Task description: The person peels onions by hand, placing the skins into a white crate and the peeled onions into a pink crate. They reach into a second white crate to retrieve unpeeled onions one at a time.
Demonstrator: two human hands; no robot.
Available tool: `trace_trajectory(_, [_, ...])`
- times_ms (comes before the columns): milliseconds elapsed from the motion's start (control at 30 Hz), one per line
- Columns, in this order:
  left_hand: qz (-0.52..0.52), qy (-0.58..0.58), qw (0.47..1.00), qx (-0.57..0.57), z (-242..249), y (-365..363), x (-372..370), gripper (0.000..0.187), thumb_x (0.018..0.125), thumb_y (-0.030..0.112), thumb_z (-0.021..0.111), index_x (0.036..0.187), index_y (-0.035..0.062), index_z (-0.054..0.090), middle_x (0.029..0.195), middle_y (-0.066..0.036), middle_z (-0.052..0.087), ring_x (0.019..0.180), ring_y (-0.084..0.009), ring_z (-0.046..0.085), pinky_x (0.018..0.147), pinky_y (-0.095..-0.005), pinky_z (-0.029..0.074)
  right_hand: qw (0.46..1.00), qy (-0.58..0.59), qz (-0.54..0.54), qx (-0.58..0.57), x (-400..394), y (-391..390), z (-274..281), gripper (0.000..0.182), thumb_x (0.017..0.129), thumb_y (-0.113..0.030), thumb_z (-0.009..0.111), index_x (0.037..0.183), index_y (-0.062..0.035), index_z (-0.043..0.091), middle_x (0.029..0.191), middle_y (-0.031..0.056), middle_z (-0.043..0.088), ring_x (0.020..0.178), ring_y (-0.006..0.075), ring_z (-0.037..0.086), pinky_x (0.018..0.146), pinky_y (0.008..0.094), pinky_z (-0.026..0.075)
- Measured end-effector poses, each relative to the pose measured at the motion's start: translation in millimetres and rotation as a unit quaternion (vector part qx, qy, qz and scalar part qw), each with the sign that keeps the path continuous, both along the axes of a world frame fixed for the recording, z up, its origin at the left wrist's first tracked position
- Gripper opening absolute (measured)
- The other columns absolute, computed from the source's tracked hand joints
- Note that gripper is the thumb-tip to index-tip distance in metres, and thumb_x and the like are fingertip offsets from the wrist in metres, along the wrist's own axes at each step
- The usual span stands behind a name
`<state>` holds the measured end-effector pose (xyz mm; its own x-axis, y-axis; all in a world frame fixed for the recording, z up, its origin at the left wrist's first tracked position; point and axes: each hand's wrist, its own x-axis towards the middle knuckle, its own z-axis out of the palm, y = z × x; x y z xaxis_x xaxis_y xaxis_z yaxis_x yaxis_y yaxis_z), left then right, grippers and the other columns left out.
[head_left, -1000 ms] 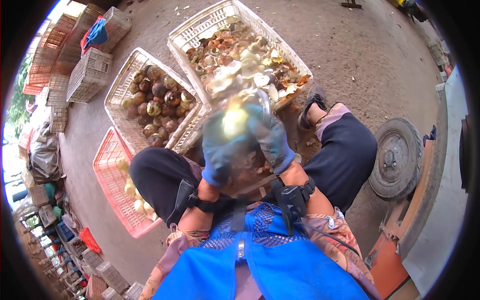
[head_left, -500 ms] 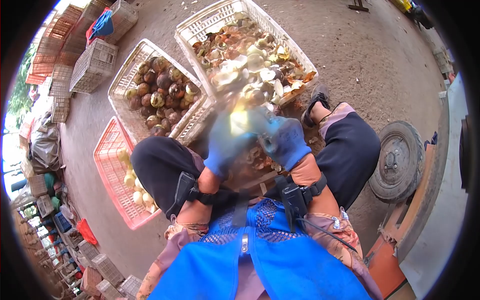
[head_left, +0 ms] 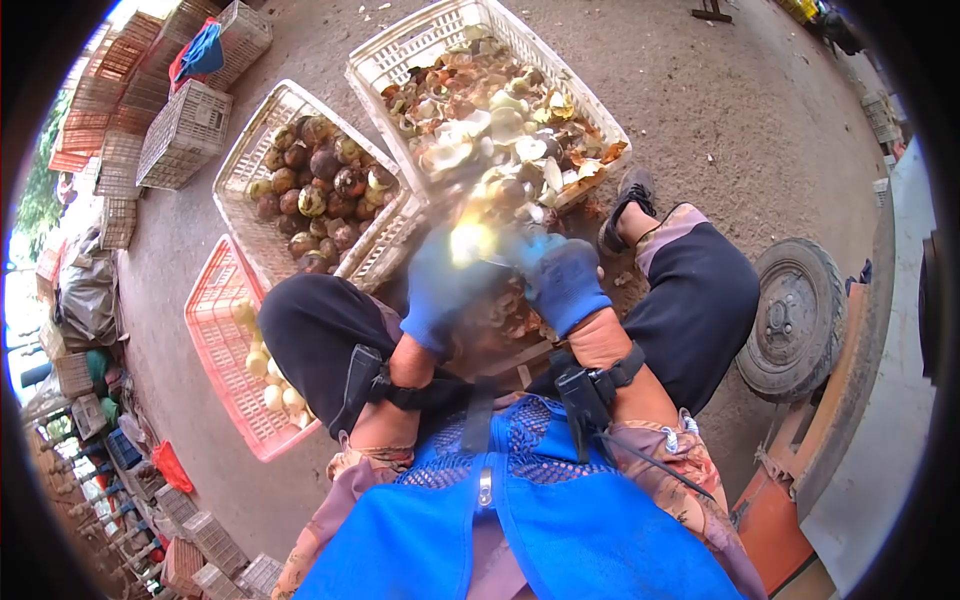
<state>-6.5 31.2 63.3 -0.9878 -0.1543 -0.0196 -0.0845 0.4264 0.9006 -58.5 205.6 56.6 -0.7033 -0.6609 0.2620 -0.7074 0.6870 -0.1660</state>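
Blue-gloved left hand (head_left: 437,283) holding pale produce (head_left: 471,243), right hand (head_left: 563,277) beside.

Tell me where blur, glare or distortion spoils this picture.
Head view, centre: the left hand and the pale piece it seems to hold are blurred, the piece glaring yellow-white; head view, far left: washed out by glare; head view, edges: wide-angle bending, blackened corners; head view, right: the wheel reads clearly.

- Peelings (head_left: 500,125) are filling the crate (head_left: 562,72) ahead of you.
- Left of it, a bin (head_left: 388,240) is holding fruit (head_left: 322,165).
- A basket (head_left: 228,370) is sitting beside your left knee (head_left: 305,310).
- A wheel (head_left: 795,318) is resting beyond your right knee (head_left: 725,278).
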Motion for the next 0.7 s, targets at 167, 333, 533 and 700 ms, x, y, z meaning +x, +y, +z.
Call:
trace_trajectory(167, [0.030,-0.037,0.997,0.068,-9.2,6.9,-0.8,0.043,0.077,0.023,0.076,0.112,0.0014,0.064,0.098,-0.009,0.068,0.083,-0.0182,0.065,0.072,-0.0301,0.052,0.942,-0.271,-0.178,0.083,-9.8,-6.8,21.5,0.032,0.087,-0.017,0.059,0.120,-0.0155,0.059,0.095,0.0111,0.068,0.080,0.0319,0.069,0.066,0.0424,0.054])
trace_trajectory(333, [0.058,-0.011,0.995,0.082,-12.1,7.2,-1.6,0.039,0.076,0.015,0.074,0.110,-0.0004,0.062,0.088,-0.005,0.068,0.072,-0.0100,0.062,0.060,-0.0236,0.051,0.940,-0.249,-0.121,-0.202,-1.3,7.5,-1.1,0.031,0.088,-0.017,0.058,0.119,-0.0151,0.063,0.099,0.0162,0.068,0.085,0.0352,0.068,0.069,0.0424,0.054])
trace_trajectory(533, [0.066,-0.055,0.990,0.115,1.8,9.6,-0.5,0.043,0.077,0.019,0.077,0.115,0.0030,0.064,0.108,-0.013,0.067,0.094,-0.0265,0.066,0.083,-0.0345,0.053,0.966,-0.229,-0.044,-0.115,3.9,6.1,7.8,0.042,0.080,-0.011,0.063,0.121,-0.0170,0.062,0.103,0.0158,0.067,0.084,0.0355,0.066,0.070,0.0451,0.053])
trace_trajectory(700, [-0.043,-0.050,0.991,0.116,-6.0,-2.8,3.0,0.037,0.082,0.014,0.066,0.116,0.0019,0.059,0.091,-0.004,0.066,0.075,-0.0120,0.064,0.061,-0.0256,0.052,0.969,-0.225,-0.016,-0.097,4.4,5.9,7.8,0.046,0.074,-0.009,0.064,0.119,-0.0167,0.061,0.099,0.0140,0.066,0.084,0.0343,0.066,0.068,0.0451,0.054])
